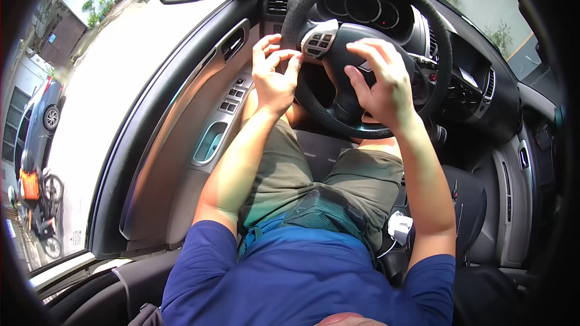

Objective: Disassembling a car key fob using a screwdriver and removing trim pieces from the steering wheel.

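A dark steering wheel (443, 78) stands before me, with a silver button pad (319, 39) on its left spoke. My left hand (275, 81) is raised by the left side of the rim, its thumb and forefinger tips pressed together in a pinch. Whether anything tiny is between those tips I cannot make out. Over the wheel's hub (344, 48) hovers my right hand (386, 84), fingers curved and the thumb well apart, with nothing visible in it. Neither hand appears to grip the rim.
On my left is the car door with window switches (229, 105) and a pull pocket (210, 143). A white object with a cable (399, 227) lies right of my lap. A dark screen (462, 63) sits right of the wheel. Outside are a parked car (36, 121) and motorcycle (51, 196).
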`<state>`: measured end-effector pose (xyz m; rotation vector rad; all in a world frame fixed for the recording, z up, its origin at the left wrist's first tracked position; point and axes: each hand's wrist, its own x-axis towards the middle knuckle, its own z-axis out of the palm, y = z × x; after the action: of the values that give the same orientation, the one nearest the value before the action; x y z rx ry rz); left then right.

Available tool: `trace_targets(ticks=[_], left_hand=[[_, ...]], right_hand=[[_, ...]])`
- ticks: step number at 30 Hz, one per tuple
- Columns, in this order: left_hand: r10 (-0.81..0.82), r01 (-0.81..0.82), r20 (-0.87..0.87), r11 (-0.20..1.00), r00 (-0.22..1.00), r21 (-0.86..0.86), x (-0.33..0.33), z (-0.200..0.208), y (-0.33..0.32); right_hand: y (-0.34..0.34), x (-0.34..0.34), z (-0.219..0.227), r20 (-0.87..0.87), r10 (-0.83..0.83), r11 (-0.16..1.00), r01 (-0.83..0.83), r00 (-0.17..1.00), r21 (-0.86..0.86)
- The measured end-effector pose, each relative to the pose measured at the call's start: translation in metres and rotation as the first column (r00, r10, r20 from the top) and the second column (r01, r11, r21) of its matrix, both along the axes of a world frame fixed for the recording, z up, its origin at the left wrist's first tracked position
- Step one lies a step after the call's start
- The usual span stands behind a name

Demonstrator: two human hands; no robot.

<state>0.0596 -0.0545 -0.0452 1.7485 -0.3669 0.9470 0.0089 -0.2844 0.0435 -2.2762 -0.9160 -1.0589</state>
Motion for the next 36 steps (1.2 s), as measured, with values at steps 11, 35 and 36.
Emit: trace_targets(ticks=[11, 35, 36], left_hand=[[-0.579, 0.390, -0.056, 0.614, 0.813, -0.687, 0.007, 0.005, -0.024], [-0.829, 0.529, -0.219, 0.509, 0.515, -0.679, 0.032, 0.021, 0.003], [-0.818, 0.521, -0.254, 0.535, 0.516, -0.665, 0.032, 0.021, 0.004]], right_hand=[[0.042, 0.048, -0.005, -0.007, -0.144, 0.946, 0.136, 0.990, -0.296], [0.037, 0.069, 0.002, 0.096, 0.022, 0.970, 0.003, 0.995, -0.245], [0.036, 0.069, 0.002, 0.092, 0.010, 0.970, 0.013, 0.996, -0.244]])
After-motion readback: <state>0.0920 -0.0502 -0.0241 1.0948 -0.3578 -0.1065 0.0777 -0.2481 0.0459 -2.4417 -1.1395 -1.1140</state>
